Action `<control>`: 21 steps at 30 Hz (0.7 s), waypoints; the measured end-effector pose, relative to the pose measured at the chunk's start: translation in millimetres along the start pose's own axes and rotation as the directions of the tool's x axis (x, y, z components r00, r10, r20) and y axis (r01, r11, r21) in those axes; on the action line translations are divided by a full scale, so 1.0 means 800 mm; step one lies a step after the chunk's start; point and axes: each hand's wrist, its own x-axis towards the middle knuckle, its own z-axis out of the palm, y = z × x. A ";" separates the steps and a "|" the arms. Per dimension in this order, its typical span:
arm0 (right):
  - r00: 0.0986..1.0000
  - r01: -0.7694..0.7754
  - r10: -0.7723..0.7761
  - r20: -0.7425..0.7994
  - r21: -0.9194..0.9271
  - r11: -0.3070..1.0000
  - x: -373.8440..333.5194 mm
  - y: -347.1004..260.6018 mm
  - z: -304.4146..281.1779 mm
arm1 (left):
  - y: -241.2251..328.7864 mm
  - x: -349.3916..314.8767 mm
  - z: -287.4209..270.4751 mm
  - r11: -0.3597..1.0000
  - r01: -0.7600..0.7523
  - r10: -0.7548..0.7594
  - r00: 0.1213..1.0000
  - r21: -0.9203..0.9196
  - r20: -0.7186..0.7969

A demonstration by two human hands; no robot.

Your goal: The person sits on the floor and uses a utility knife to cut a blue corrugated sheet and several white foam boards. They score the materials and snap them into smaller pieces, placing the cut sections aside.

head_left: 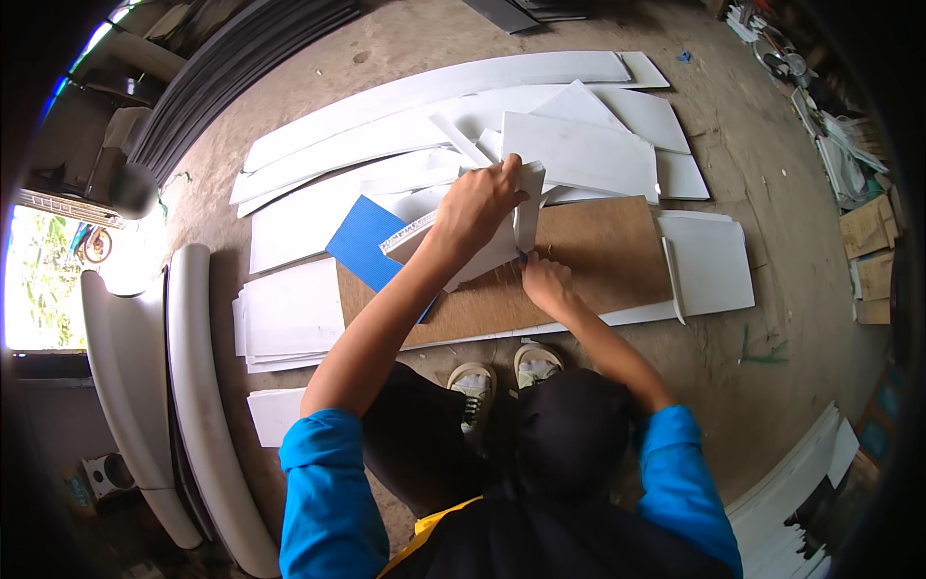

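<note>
My left hand [479, 207] is closed on the top edge of a white corrugated plastic sheet [527, 214], which it holds tilted up and bent. The sheet's open, ribbed edge shows beside my left wrist. Lower and to the right, my right hand [550, 287] is closed around a small dark-blue tool [523, 257], its tip against the foot of the white sheet; fingers cover most of it. Below both hands lies a brown board [608, 246]. A blue corrugated sheet [365, 236] rests slantwise on the board's left part, partly behind my left forearm.
Stacked white sheets [579, 150] spread beyond the board, with more white sheets [289, 314] underneath it. White rolls [207, 386] stand at the left, dark long strips [227, 82] at the far left. Loose white sheets [791, 492] lie at the lower right. My shoes [473, 386] are close to the board.
</note>
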 end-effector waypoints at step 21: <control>0.997 0.004 -0.005 0.080 0.014 1.000 -0.025 0.014 -0.012 | 0.005 0.001 0.006 0.997 -0.057 0.055 0.998 -0.051 -0.036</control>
